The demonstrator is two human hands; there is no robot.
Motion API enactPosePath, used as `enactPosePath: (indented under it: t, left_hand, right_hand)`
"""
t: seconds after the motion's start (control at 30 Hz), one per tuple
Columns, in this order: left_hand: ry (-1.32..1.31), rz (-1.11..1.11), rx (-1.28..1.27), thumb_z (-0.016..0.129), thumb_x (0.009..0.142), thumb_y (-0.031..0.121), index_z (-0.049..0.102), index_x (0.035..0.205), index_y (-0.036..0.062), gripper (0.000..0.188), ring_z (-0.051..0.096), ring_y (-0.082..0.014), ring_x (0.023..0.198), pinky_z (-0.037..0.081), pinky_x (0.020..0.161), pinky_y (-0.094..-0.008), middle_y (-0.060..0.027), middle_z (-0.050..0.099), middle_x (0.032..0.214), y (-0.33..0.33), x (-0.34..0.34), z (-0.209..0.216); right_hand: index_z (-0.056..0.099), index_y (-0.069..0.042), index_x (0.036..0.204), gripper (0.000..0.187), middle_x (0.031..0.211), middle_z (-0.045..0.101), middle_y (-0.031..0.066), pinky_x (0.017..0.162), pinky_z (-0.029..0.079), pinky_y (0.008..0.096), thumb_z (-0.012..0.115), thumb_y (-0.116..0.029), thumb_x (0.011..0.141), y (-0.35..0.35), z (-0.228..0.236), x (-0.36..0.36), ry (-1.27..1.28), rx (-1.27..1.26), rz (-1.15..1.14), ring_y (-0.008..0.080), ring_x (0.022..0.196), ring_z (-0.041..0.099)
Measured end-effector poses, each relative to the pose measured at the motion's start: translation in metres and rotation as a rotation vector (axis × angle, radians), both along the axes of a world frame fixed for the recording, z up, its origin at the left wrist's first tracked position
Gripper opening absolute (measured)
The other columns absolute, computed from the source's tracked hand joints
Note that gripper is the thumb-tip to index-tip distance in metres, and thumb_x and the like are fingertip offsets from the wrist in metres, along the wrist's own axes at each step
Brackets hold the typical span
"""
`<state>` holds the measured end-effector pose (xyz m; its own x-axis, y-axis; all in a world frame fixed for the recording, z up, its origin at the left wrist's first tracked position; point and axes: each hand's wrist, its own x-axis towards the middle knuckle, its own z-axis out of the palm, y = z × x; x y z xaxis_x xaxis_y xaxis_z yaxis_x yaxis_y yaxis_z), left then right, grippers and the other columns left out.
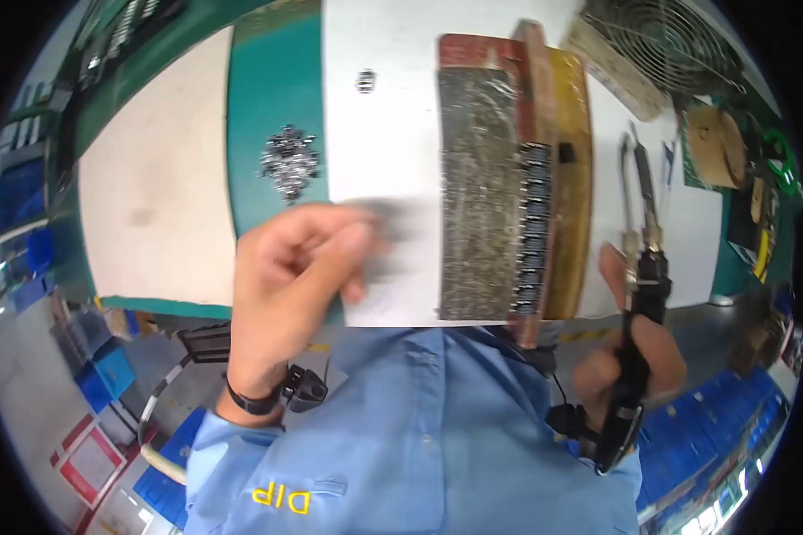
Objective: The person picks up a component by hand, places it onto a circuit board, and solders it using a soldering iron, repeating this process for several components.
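Note:
My left hand hovers over the white sheet, thumb and fingertips pinched together; motion blur hides anything between them. Just beyond it, a pile of small metallic electronic parts lies on the green mat. One loose small part rests farther off on the sheet. At the right, my right hand is wrapped round the black handle of a soldering tool, whose two thin metal prongs point away from me. Between my hands stands a long bar holding a row of small dark parts.
A rough grey slab lies left of the bar, and a yellowish strip runs along its right. A fan with a wire guard, a tape roll and green-handled scissors are at the far right. A pale board covers the left.

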<state>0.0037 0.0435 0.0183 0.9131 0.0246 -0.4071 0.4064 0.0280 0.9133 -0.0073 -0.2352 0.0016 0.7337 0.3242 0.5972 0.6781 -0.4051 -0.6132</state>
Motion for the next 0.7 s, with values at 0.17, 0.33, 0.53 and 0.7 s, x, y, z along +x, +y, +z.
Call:
enactPosePath:
  t: [0.17, 0.33, 0.53, 0.7]
  left_hand:
    - [-0.139, 0.316, 0.523, 0.063, 0.085, 0.008, 0.062, 0.094, -0.0033, 0.015, 0.049, -0.0047, 0.057, 0.04, 0.052, -0.0171, -0.0026, 0.061, 0.078, 0.046, -0.026, -0.012]
    - [-0.226, 0.092, 0.874, 0.066, 0.082, 0.007, 0.061, 0.091, -0.0036, 0.015, 0.046, -0.0044, 0.057, 0.037, 0.051, -0.0173, 0.0006, 0.053, 0.069, 0.049, 0.0, -0.007]
    - [-0.236, 0.056, 0.698, 0.067, 0.08, 0.005, 0.06, 0.091, -0.0027, 0.015, 0.044, -0.0041, 0.057, 0.037, 0.051, -0.0187, 0.001, 0.052, 0.068, 0.077, 0.026, -0.009]
    - [-0.243, -0.076, 0.74, 0.067, 0.081, 0.006, 0.058, 0.091, -0.003, 0.016, 0.044, -0.0038, 0.056, 0.037, 0.051, -0.0182, 0.0002, 0.053, 0.07, 0.089, 0.027, -0.012]
  right_hand:
    - [0.034, -0.007, 0.112, 0.035, 0.111, 0.054, 0.0358, 0.06, 0.044, 0.0181, 0.048, -0.034, 0.093, 0.008, 0.008, -0.006, 0.154, -0.061, -0.058, 0.0125, 0.069, 0.058]
    - [0.033, -0.008, 0.114, 0.038, 0.104, 0.058, 0.0336, 0.058, 0.039, 0.0174, 0.046, -0.037, 0.093, 0.022, 0.005, -0.003, 0.084, 0.018, 0.0, 0.0118, 0.065, 0.056]
    - [0.032, -0.007, 0.115, 0.041, 0.103, 0.059, 0.0334, 0.075, 0.049, 0.0279, 0.047, -0.038, 0.093, 0.016, 0.017, -0.013, 0.19, -0.019, -0.014, 0.0295, 0.089, 0.064]
    - [0.033, -0.007, 0.115, 0.042, 0.103, 0.059, 0.0327, 0.082, 0.049, 0.03, 0.048, -0.038, 0.092, 0.016, 0.014, -0.008, 0.133, 0.097, -0.032, 0.0298, 0.09, 0.064]
